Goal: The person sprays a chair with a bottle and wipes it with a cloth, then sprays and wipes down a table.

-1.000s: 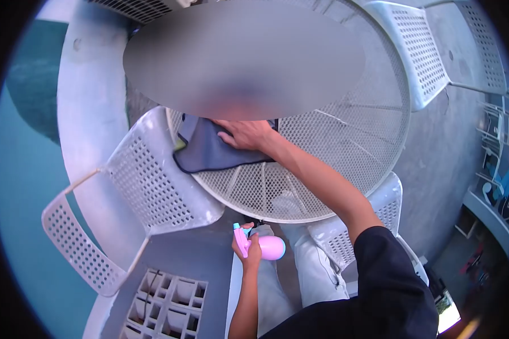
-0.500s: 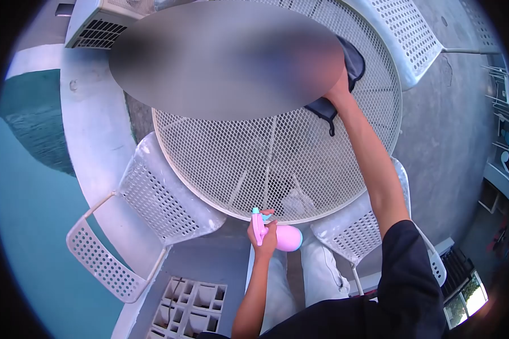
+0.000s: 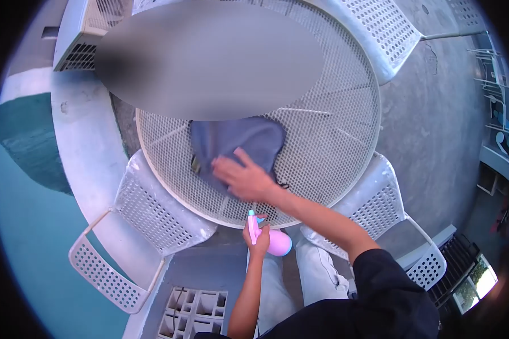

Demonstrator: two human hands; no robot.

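Spreading over the near part of the blue-grey cloth (image 3: pixel 237 138), the right hand (image 3: pixel 244 178) lies palm down in the head view, its fingers open and slightly blurred, gripping nothing. The cloth is on the round mesh table (image 3: pixel 333 152), toward the near side, with dark edging along its right side and a small yellowish patch at its left edge; its far end meets a blurred oval that hides much of the tabletop. The left hand (image 3: pixel 258 242) is just beside the near rim, its fingers closed around the neck of the pink spray bottle (image 3: pixel 278 243), whose light blue nozzle points away from the person and whose rounded body extends to the right. One perforated chair (image 3: pixel 152 206) stands at the near left of the table, a second chair (image 3: pixel 376 206) at the near right, and a third chair (image 3: pixel 382 34) at the far right. Pale hollow blocks (image 3: pixel 193 311) sit below the near-left chair.
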